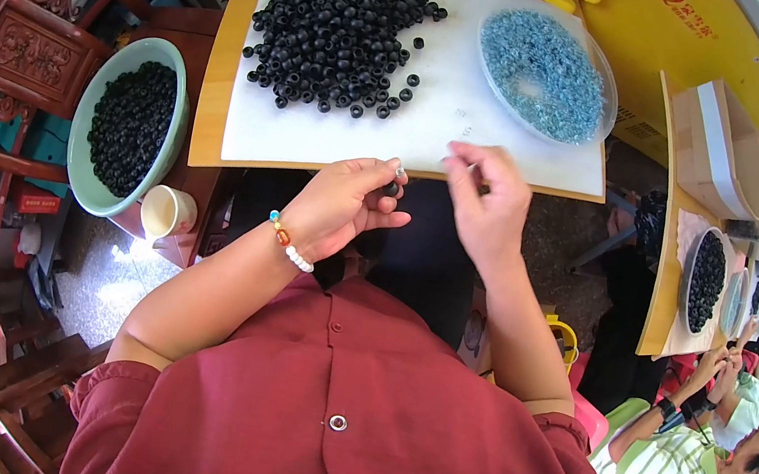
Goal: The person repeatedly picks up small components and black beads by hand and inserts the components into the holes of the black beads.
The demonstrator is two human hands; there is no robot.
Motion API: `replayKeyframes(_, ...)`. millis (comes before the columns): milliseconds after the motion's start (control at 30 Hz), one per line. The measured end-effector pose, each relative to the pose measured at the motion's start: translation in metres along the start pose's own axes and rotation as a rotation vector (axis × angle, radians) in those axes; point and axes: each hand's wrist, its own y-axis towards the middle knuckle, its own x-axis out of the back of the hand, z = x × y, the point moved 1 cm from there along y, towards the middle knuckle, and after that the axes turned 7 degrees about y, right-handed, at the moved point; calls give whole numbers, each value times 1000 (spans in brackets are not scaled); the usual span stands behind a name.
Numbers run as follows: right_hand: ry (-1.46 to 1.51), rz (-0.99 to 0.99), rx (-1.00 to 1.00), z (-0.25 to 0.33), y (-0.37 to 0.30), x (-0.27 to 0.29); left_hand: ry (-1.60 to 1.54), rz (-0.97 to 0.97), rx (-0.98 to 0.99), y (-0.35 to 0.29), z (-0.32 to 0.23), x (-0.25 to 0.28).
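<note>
My left hand (333, 200), with a beaded bracelet at its wrist, pinches a small black round piece (391, 188) just off the table's near edge. A tiny clear or silvery bit shows at the top of that piece, by the thumb tip. To its right, my right hand (491, 211) is curled with thumb and forefinger drawn together; what they hold, if anything, is too small to make out. A few tiny clear pieces (466, 132) lie on the white sheet (355, 143) beyond it. A heap of black round pieces with holes (334, 36) covers the sheet's left side.
A shallow clear tray (611, 100) of small bluish see-through pieces (561, 71) stands at the right. Left of the table are a green basin (81, 134) of black pieces and a cream cup (171, 212). Other people (663, 470) sit along another table at far right.
</note>
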Motion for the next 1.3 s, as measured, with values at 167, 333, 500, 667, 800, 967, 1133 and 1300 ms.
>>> replayKeyframes(167, 143, 146, 26, 20, -29, -9, 64, 77, -37, -12, 10, -11)
replayKeyframes(333, 200, 116, 18, 30, -39, -10, 52, 93, -47, -26, 8, -15)
replayKeyframes(500, 754, 76, -229, 38, -44, -11, -103, 174, -33, -39, 1, -12)
replayKeyframes(667, 979, 68, -348, 54, -41, -2, -204, 226, -75, -66, -8, -4)
replayKeyframes(800, 1034, 147, -363, 73, -50, -10, -256, 263, -132, -81, -5, -4)
replayKeyframes(967, 1099, 209, -225, 80, -52, -17, -324, 309, -187, -88, 1, 2)
replayKeyframes(1133, 1023, 222, -184, 87, -54, -23, -314, 334, -291, -90, 6, 5)
replayKeyframes(1300, 868, 212, -89, 87, -55, -27, -162, 228, -416, -93, 9, 9)
